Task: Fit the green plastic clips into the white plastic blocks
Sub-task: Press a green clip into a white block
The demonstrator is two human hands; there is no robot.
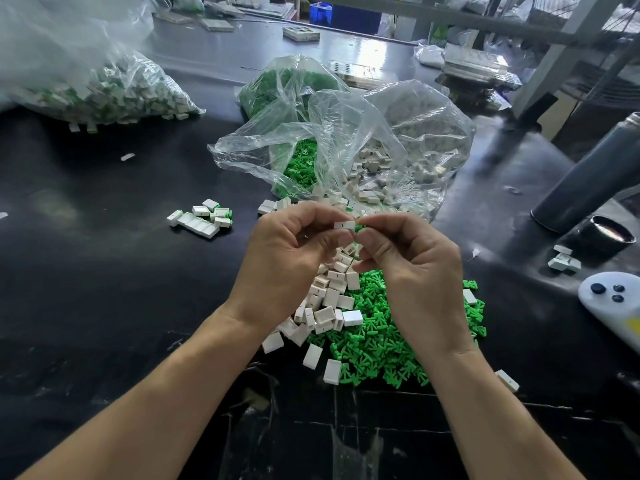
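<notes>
Head view, hands raised above the dark work table [104,306]. I see the left hand [287,258] pinching a white block [344,224] between thumb and fingertips, its other fingers curled. The right hand [412,261] meets it at the block's right end, thumb and forefinger pinched on a green clip [359,228], of which only a sliver shows; I cannot tell how far the clip sits inside the block. Directly below the hands lie a loose heap of white blocks [329,299] and, touching it on the right, a heap of green clips [381,341]. Beyond the hands, an open clear bag [346,140] holds more clips and blocks. Left of the hands, a small cluster of assembled pieces [204,218] rests on the table. A large bag of finished parts [104,88] sits far left; a grey bottle [595,174] stands at right.
</notes>
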